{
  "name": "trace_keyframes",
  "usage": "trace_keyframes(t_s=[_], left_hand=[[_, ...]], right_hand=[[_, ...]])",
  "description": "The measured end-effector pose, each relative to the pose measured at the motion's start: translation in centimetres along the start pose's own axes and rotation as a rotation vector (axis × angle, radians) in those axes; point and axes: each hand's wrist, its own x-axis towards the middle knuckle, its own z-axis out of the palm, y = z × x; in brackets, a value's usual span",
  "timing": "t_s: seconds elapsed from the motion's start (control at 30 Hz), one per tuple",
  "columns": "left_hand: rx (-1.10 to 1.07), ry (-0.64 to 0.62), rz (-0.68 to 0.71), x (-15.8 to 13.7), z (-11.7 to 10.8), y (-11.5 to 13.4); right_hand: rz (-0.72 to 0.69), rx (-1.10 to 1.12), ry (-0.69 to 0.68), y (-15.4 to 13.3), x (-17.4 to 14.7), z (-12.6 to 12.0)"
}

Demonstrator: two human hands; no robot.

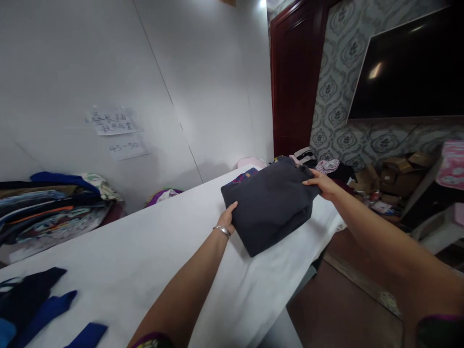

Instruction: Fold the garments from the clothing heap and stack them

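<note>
A folded dark grey garment (273,203) is held between my two hands over the far right end of a white-covered table (145,251). My left hand (228,220), with a silver bangle at the wrist, grips its left edge, thumb on top. At its upper right edge, the thumb and fingers of my right hand (321,184) are closed on the cloth. The fingers under the garment are hidden. Just behind it, a patterned purple and blue cloth (246,175) shows partly.
Blue and dark garments (47,302) lie at the table's near left. A stack of folded clothes (54,203) stands beyond the left edge. More clothes (306,157) are heaped past the far end. Cardboard boxes (398,176) sit right, below a wall-mounted television (409,67). A white panel (217,87) stands behind the table.
</note>
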Motion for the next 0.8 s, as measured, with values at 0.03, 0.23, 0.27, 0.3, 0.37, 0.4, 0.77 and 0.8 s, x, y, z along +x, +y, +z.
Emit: trace_keyframes(t_s=[0.03,0.23,0.27,0.3,0.37,0.4,0.77,0.8], left_hand=[[-0.011,-0.020,-0.003,1.2,1.1,-0.5],[-0.018,0.058,-0.173,6.3,3.8,-5.3],[-0.008,0.077,-0.190,6.8,3.8,-6.0],[-0.002,0.085,-0.196,7.3,3.7,-6.5],[0.000,0.083,-0.203,7.8,3.5,-7.0],[0.000,0.082,-0.209,8.0,3.5,-7.1],[-0.002,0.163,-0.073,8.3,4.5,-10.2],[0.022,0.174,-0.054,8.4,4.5,-10.3]], right_hand=[[-0.009,-0.015,0.005,-0.2,0.8,-1.2],[0.182,-0.274,0.380,5.5,3.1,-6.1],[0.207,-0.302,0.435,7.0,3.1,-6.6],[0.222,-0.319,0.476,8.3,3.2,-7.0],[0.216,-0.326,0.514,10.3,3.6,-7.6],[0.200,-0.326,0.527,10.8,3.9,-7.9],[0.096,-0.617,0.524,10.6,5.7,-10.5],[0.076,-0.650,0.517,10.2,5.8,-10.1]])
